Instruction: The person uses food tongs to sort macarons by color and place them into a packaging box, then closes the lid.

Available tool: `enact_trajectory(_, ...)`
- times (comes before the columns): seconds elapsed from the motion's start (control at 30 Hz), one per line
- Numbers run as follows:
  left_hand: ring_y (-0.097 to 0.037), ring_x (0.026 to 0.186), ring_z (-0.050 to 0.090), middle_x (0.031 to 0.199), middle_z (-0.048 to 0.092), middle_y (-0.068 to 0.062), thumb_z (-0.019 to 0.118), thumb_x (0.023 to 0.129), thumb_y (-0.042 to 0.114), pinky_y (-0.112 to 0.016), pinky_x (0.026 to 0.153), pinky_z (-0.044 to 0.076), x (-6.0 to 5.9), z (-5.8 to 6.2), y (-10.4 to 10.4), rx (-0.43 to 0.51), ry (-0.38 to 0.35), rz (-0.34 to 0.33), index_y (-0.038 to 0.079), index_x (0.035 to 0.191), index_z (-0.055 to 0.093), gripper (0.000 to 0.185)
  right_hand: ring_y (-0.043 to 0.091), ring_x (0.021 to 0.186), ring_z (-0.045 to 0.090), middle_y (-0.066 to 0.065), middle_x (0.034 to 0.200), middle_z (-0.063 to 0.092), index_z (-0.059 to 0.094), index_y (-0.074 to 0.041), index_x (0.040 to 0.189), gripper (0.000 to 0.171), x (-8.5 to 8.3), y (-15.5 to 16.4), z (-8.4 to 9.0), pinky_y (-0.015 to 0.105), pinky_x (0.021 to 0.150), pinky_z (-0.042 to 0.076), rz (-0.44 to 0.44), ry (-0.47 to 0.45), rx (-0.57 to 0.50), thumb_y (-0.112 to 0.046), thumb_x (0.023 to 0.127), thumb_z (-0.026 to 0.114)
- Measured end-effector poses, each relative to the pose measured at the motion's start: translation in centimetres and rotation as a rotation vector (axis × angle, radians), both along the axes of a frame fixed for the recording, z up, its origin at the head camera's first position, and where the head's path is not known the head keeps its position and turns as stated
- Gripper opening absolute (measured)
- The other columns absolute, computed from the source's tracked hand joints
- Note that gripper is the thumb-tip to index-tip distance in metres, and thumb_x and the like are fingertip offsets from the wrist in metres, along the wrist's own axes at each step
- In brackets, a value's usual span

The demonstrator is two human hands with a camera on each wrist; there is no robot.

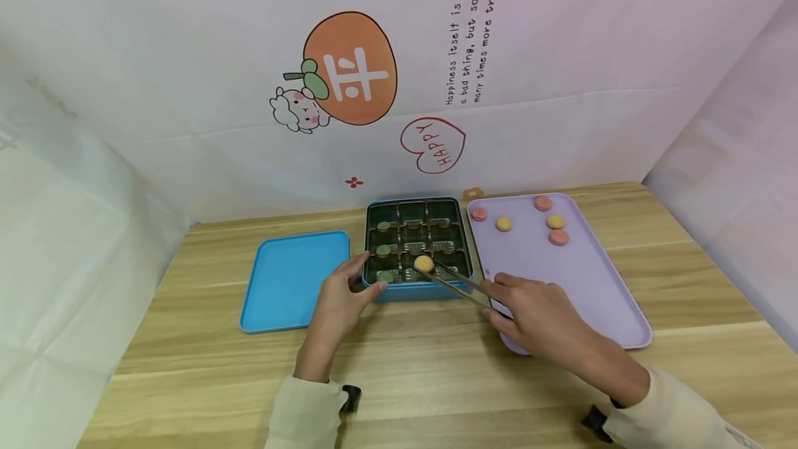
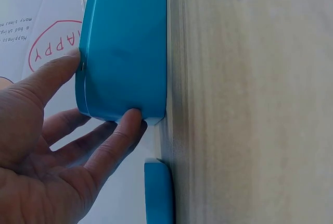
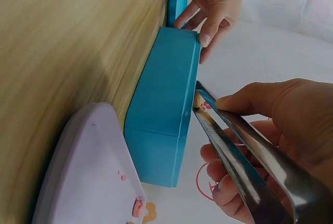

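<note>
My right hand [image 1: 545, 314] holds metal tongs [image 3: 237, 166], thumb on one arm and fingers on the other. Between the tong tips is a yellow macaron [image 1: 424, 264], over the front middle compartment of the blue box [image 1: 418, 292]. A dark divided insert fills the box, and three green macarons [image 1: 383, 250] sit in its left column, one per compartment. With my left hand [image 1: 339, 300] I hold the box's front left corner. The thumb lies on the rim, and the fingertips [image 2: 132, 117] touch the side wall in the left wrist view.
Right of the box lies a lilac tray [image 1: 542, 276] with pink macarons [image 1: 558, 237] and yellow macarons [image 1: 503, 224] toward its far end. A flat blue lid [image 1: 299, 279] rests on the wooden table [image 1: 399, 373] at the left. Behind hangs a printed white cloth [image 1: 237, 75].
</note>
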State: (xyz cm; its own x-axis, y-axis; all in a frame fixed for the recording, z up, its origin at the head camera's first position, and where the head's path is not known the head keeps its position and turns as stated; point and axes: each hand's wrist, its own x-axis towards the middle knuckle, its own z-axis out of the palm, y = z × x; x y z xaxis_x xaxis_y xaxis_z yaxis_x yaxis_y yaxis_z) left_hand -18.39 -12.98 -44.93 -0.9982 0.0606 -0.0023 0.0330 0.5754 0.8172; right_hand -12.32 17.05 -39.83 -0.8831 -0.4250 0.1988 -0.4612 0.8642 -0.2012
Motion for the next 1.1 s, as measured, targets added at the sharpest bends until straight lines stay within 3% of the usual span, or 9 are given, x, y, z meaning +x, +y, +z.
enact_trajectory(0.37,-0.040,0.146,0.049,0.161,0.048,-0.019,0.082,0.094,0.023,-0.055,0.108,0.053,0.04,0.01,0.03,-0.001,0.004,-0.002,0.008,0.155,0.052,0.070,0.023,0.077,0.073,0.005,0.112,0.075,0.078,-0.010,0.118,0.028,-0.42,-0.47,-0.04,0.038,0.049,0.050,0.013,-0.004,-0.023,-0.017,0.091,0.078)
enact_trajectory(0.7,-0.040,0.149,0.045,0.162,0.046,-0.018,0.082,0.093,0.024,-0.055,0.110,0.051,0.01,0.05,0.09,0.009,0.001,0.003,0.009,0.155,0.052,0.071,0.033,0.088,0.077,0.014,0.123,0.075,0.079,-0.010,0.120,0.029,-0.34,-0.53,-0.05,0.044,0.054,0.057,0.000,-0.010,-0.035,-0.017,0.092,0.077)
enact_trajectory(1.1,-0.040,0.146,0.050,0.162,0.046,-0.019,0.081,0.094,0.023,-0.054,0.107,0.053,-0.02,0.11,0.01,0.007,-0.006,0.005,0.009,0.156,0.052,0.069,0.026,0.081,0.075,0.011,0.119,0.076,0.079,-0.008,0.121,0.031,-0.26,-0.37,0.08,0.037,0.052,0.052,-0.007,-0.033,-0.044,-0.017,0.092,0.077)
